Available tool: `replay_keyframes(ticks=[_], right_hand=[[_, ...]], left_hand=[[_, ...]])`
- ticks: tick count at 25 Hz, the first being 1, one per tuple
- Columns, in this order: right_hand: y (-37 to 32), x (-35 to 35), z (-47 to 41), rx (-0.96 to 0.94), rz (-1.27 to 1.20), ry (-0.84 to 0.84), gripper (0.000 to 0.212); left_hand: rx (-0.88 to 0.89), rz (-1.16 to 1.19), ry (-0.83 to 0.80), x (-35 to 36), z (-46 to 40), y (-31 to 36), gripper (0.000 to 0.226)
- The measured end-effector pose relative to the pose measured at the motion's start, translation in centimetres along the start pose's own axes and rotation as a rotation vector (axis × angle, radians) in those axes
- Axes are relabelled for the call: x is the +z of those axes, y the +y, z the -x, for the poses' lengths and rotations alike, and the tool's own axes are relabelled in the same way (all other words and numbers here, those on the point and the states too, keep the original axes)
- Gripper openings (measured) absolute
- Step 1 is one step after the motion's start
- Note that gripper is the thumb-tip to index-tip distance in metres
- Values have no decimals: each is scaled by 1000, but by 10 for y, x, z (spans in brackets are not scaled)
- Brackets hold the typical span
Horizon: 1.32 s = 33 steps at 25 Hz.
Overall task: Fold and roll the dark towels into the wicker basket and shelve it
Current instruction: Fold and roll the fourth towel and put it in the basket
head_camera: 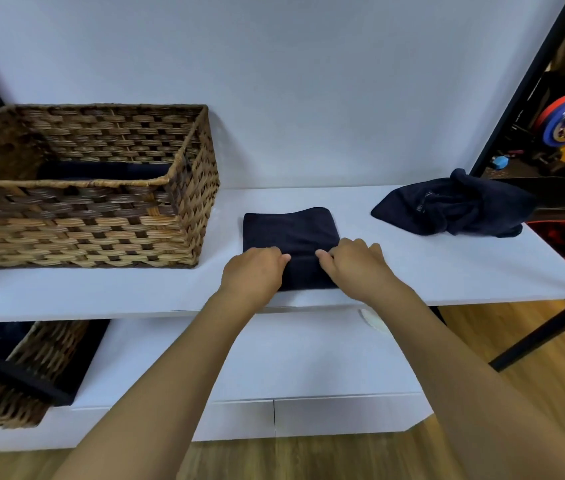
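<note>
The folded towel (289,233) lay flat on the white worktop (395,271), near its front edge and between the wicker basket (101,216) on the left and a crumpled towel (454,207) on the right. It seemed to be placed there because the open surface gave room to work and the basket was just beside it, so the finished roll would need only a short way to go. Its near edge was already turned over into a small thick fold, which suggested that the rolling step was in hand and would go away from the person.

The left hand (255,271) and the right hand (353,265) were both on this near edge, close together but not touching each other. The fingers of each hand were curled round the turned edge and the knuckles pointed forward, so both hands gripped the cloth. Both forearms reached forward from below and came nearer to each other toward the towel, the wrists low over the front edge of the worktop.

Inside the basket another dark towel (101,170) lay against the back wall, so I judged that the task was partly done; the crumpled one waited for its turn. Under the worktop, on a lower shelf (256,358), a second basket (21,382) with dark cloth stood at the left.
</note>
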State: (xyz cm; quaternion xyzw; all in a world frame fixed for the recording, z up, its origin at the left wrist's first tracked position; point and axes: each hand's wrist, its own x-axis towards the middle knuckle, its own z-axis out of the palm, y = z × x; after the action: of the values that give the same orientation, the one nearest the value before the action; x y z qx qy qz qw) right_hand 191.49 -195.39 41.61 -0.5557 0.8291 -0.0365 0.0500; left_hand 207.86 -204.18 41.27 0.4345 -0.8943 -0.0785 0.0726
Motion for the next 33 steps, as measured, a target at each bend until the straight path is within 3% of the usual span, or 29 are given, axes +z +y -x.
replay_keyframes(ticks=[3, 4, 5, 7, 8, 10, 14, 18, 23, 27, 29, 31, 33], right_hand=[[-10, -1, -13, 103, 93, 78, 32], [-15, 1, -11, 82, 150, 187, 25], [-23, 4, -7, 18, 180, 300, 18], [-41, 17, 3, -242, -8, 523, 8], [-49, 25, 9, -382, -178, 494, 10], [-54, 39, 24, -433, -343, 240, 46], [-6, 49, 20, -337, -58, 347, 66], [30, 50, 22, -281, -209, 330, 63], [27, 33, 26, -223, -206, 297, 39], [22, 12, 25, -205, -180, 92, 39], [18, -5, 14, -101, -375, -13, 40], [11, -11, 3, 6, -428, -5, 36], [1, -4, -9, -1, -159, 190, 29]], left_hand=[[51, -99, 246, 4, 2, 15, 8], [124, -85, 318, 14, 9, 20, 17], [219, -31, 447, 27, 16, 22, 22], [310, 148, 532, 47, 29, 16, 13], [324, 207, 522, 49, 31, 10, 21], [348, 233, 422, 50, 37, -5, 43], [391, 181, 365, 46, 36, -25, 46], [367, 205, 300, 42, 30, -32, 52], [321, 186, 229, 20, 28, -23, 35], [170, 241, -10, -3, 23, -21, 33], [92, 55, -66, -8, 5, -14, 45], [28, -95, -6, -8, -12, -6, 42], [42, -105, 242, 2, -13, 0, 21]])
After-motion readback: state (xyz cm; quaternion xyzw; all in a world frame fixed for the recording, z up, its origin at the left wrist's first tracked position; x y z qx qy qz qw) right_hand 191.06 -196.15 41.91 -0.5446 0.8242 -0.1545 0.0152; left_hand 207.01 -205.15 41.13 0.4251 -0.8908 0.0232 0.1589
